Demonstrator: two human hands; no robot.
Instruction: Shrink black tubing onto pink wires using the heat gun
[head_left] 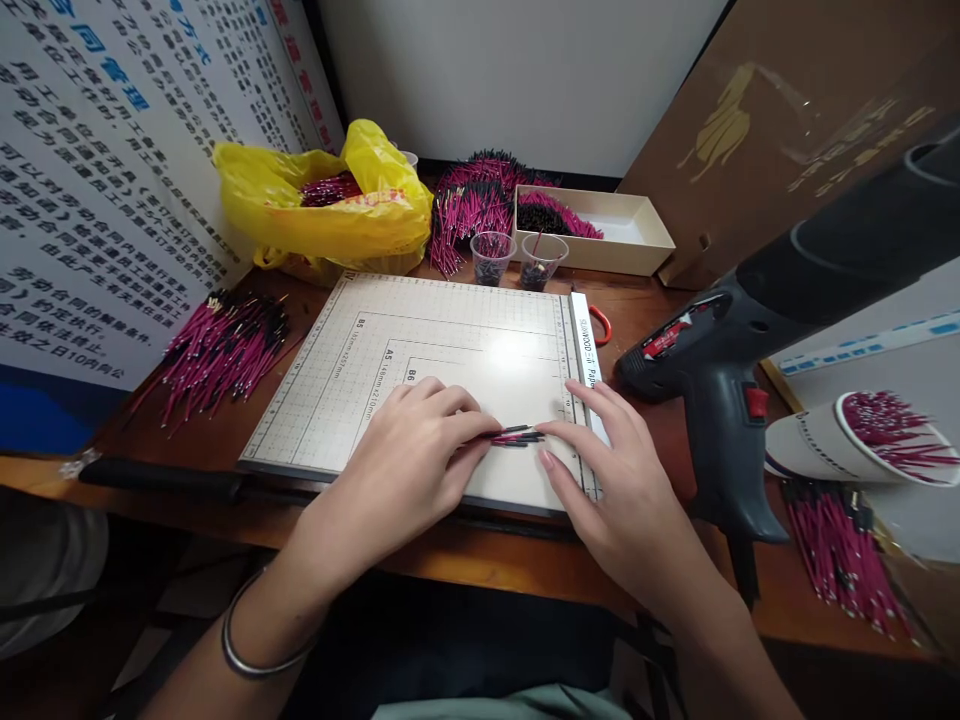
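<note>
A few short magenta wires with black sleeves (516, 437) lie level just above or on the gridded paper trimmer board (322, 390). My left hand (420, 445) is closed in a pinch around their left ends. At their right ends is my right hand (619, 470), its index fingertip at the wire tips and its thumb a little below. The right fingers are spread apart, and the middle finger reaches over the trimmer's white edge rail (586, 345). Whether the right fingertips press on the wires is hard to make out.
Loose magenta wires (225, 350) are heaped left of the board. Behind it stand a yellow bag (322, 220), two plastic cups (544, 262) and a shallow box (630, 235). A heat gun (724, 400), a paper cup of wires (806, 440) and orange-handled scissors (601, 325) are on the right.
</note>
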